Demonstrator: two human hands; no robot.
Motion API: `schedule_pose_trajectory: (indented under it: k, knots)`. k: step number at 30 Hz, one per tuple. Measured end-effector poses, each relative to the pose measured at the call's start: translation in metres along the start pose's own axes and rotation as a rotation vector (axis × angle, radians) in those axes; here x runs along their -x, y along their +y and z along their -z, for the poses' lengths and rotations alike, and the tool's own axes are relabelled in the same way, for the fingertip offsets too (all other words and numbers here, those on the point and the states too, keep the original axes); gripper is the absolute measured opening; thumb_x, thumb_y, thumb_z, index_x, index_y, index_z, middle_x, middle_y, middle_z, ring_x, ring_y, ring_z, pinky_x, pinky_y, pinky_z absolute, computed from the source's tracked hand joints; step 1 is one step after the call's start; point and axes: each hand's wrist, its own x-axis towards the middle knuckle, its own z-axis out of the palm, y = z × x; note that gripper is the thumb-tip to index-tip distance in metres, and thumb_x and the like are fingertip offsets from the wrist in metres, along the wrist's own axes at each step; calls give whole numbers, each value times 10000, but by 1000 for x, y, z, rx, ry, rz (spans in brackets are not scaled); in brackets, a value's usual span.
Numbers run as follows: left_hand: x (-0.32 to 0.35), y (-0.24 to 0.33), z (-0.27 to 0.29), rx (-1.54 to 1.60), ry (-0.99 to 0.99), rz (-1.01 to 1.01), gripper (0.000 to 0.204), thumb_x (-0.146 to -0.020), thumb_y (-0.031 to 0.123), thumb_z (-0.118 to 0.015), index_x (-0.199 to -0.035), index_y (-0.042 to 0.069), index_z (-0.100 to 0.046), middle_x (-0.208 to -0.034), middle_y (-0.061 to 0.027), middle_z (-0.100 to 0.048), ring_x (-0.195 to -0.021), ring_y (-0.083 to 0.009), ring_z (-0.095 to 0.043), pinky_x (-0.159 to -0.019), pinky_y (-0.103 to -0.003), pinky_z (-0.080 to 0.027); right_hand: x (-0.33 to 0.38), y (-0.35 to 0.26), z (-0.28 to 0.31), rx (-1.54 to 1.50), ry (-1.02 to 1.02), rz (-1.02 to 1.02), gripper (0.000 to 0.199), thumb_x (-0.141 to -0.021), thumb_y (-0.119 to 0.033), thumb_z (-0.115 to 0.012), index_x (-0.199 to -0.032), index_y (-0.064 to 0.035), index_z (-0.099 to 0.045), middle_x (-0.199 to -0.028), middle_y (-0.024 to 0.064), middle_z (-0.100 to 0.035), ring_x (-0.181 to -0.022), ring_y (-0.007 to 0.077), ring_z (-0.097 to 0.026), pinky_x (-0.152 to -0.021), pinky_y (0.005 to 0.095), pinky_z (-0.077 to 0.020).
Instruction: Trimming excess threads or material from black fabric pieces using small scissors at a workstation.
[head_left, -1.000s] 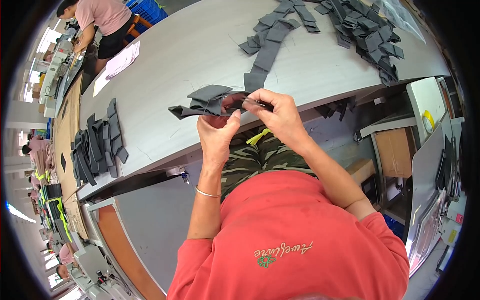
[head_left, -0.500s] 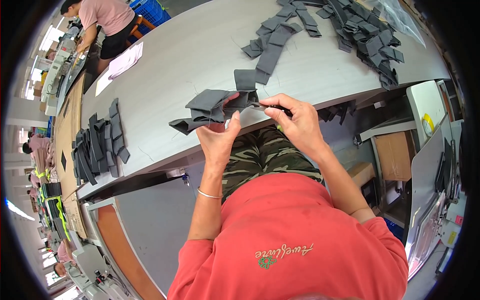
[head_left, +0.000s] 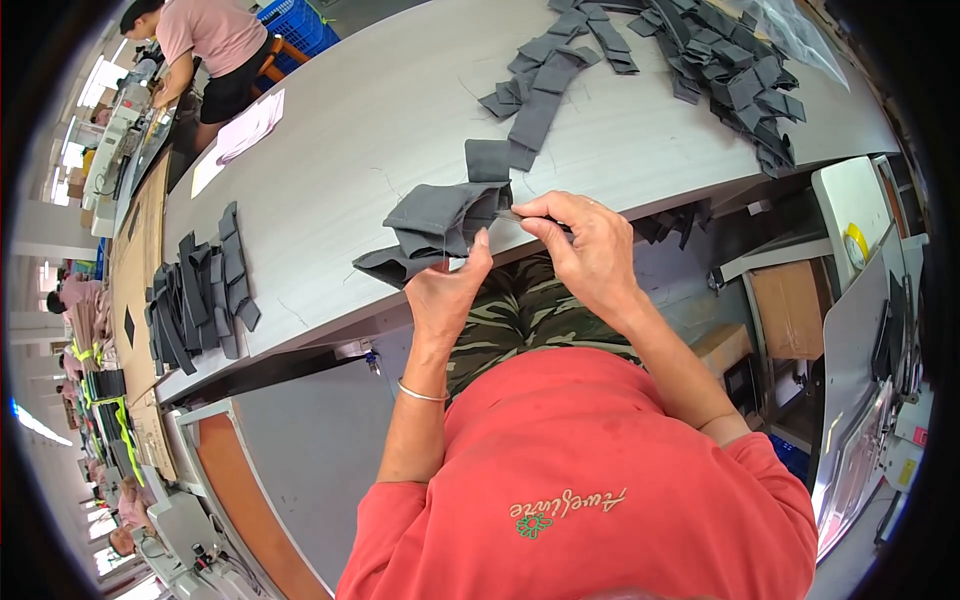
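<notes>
My left hand (head_left: 447, 292) is closed round a bunch of folded dark grey fabric pieces (head_left: 428, 210) at the table's near edge, thumb uppermost. From the bunch, a chain of joined grey pieces (head_left: 540, 112) runs away across the table. Just right of the bunch, my right hand (head_left: 592, 252) pinches a small dark-handled tool, seemingly thread snips (head_left: 509, 214), with the thin metal tip pointing left at the fabric. Most of the tool is hidden in my fingers. Loose threads hang from the fabric.
A grey fabric heap (head_left: 735, 85) lies at the far right beside clear plastic (head_left: 800, 40). Cut grey strips (head_left: 200, 290) lie at the left, with paper sheets (head_left: 240, 135) beyond. A co-worker (head_left: 215, 45) stands at a machine, far left. Cardboard boxes (head_left: 787, 310) sit below right.
My left hand and the fabric bunch have shifted slightly right and down. The right hand has turned a little, and its tool's tip stays by the fabric's right end.
</notes>
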Motion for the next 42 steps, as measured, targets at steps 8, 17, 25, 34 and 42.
schedule_pose_trajectory:
  k: [8,17,25,34,42]
  knots:
    - [4,-1,4,-96,-94,-14,426,-739,-19,-731,-1116,0,-533,-1016,-25,-525,-889,-101,-487,-752,-220,-433,-1,3,-2,117,15,102,75,-802,-114,-667,-870,-87,-684,-790,31,-677,-688,209,-615,-626,316,-473]
    - [-17,-2,5,425,-246,346,236,-883,173,-653,-1008,-5,-560,-958,-126,-676,-858,-144,-636,-638,-239,-503,-5,3,10,-395,-87,-224,132,-858,-63,-617,-974,-20,-665,-829,21,-662,-809,79,-597,-743,225,-462]
    - [-9,-4,18,301,-176,497,214,-910,221,-615,-915,7,-612,-821,-88,-659,-725,-134,-623,-608,-248,-501,7,6,-10,-469,-118,-218,226,-872,-156,-637,-1070,-47,-641,-937,33,-654,-824,84,-578,-729,247,-473]
    - [-15,-10,8,227,-140,409,160,-865,128,-654,-901,-26,-672,-841,-31,-651,-768,-93,-568,-751,-248,-432,4,6,-5,-444,-176,-231,263,-875,-218,-640,-1098,-81,-620,-880,28,-629,-779,106,-572,-737,263,-477]
    - [-6,-10,25,232,-177,382,251,-836,58,-625,-1054,-65,-642,-1035,-97,-650,-970,-150,-575,-896,-291,-414,18,-3,-13,-335,-208,-183,260,-880,-226,-618,-1093,-77,-619,-974,63,-660,-838,178,-627,-746,301,-486]
